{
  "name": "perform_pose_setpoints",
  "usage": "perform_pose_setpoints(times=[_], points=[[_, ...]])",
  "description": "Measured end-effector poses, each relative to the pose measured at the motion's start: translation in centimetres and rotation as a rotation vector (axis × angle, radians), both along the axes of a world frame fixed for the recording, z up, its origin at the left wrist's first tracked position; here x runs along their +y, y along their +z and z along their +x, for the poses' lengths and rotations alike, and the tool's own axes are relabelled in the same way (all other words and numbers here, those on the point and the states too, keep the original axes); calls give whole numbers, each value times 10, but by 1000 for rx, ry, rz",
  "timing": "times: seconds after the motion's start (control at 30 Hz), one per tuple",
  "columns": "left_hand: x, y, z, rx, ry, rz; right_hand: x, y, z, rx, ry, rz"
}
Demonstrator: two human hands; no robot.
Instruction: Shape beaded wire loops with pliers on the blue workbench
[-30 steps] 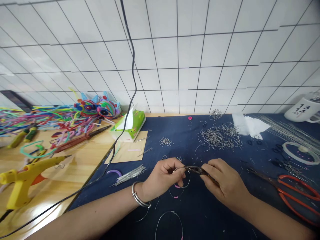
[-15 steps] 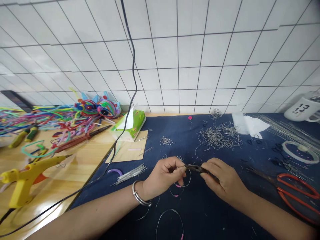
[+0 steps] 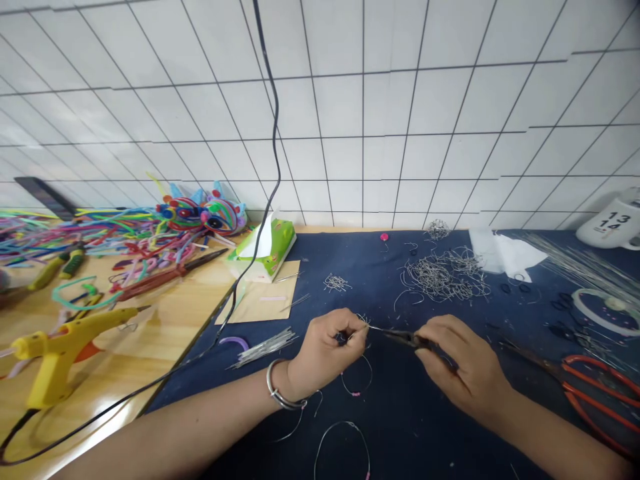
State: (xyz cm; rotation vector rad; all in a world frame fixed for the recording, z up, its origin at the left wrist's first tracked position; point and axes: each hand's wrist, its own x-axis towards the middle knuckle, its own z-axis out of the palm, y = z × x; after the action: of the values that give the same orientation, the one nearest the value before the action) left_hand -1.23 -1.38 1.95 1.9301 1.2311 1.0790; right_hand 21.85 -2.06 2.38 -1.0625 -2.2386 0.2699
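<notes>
My left hand [image 3: 331, 348], with a silver bangle [image 3: 281, 392] on its wrist, pinches a thin metal wire [image 3: 378, 328] between thumb and forefinger. Dark pliers [image 3: 403, 338] are gripped in my right hand [image 3: 464, 365], their jaws pointing left at the wire's other end. Whether the jaws are clamped on it is too small to tell. Below my fingers lies a wire hoop with pink beads [image 3: 356, 394]. Nearer to me, a larger wire hoop [image 3: 330, 428] is partly cut off by the frame's lower edge.
A tangle of bent wires [image 3: 443, 275] lies behind my hands, with orange-handled scissors [image 3: 595, 380] to the right. Straight wires [image 3: 265, 347] and a green tissue pack [image 3: 281, 245] sit left. A yellow glue gun [image 3: 65, 353] and black cable [image 3: 277, 133] are farther left.
My right hand and the pliers have moved right, away from my left fingers, showing more wire between them. The beaded loop beside my left fingertips no longer shows. The view has shifted slightly.
</notes>
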Motion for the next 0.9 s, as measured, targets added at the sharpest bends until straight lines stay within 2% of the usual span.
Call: perform_pose_setpoints(times=[0.1,0.23,0.4,0.47,0.53,0.77,0.9], points=[[-1,2,1,-1,-14,43,-2,1,-1,-25,15,24],[-3,3,1,-122,-79,-42,0,3,0,75,-63,-22],[-7,1,6,-173,-161,-203,-3,14,-13,177,-159,-352],[-9,-1,8,-173,-210,-226,-5,18,-21,183,-89,-463],[-12,-3,10,-174,-259,-245,-8,19,-28,196,-12,-504],[-17,2,12,-247,-392,-355,-16,17,-28,260,-20,-566],[-18,2,13,-252,-398,-371,-17,15,-27,269,-32,-526]])
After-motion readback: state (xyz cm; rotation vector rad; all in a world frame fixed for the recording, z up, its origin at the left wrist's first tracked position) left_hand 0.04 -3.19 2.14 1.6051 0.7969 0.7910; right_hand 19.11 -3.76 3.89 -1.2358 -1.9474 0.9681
